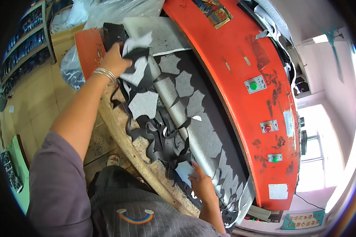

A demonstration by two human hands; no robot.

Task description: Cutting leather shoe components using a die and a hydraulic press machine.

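Observation:
My left hand [114,62], with a bangle at its wrist, is closed on cut fabric pieces [137,73], white on one face and black on the other. They hang over the far left end of the machine bed. My right hand [204,186] pinches a pale grey cut piece [184,170] low on the near side, beside a long metal roller [174,104]. Between my hands lie a loose white cut piece [144,105] and a tangle of black scrap strips [162,136]. Beyond the roller, grey cut shapes [201,132] rest on a dark sheet.
An orange-red machine cover [233,51] rises along the far side, with green buttons [254,85] and a red knob [267,128]. A worn wooden edge [126,152] runs along my side. Shelves [25,43] and plastic bags [103,15] stand at the left.

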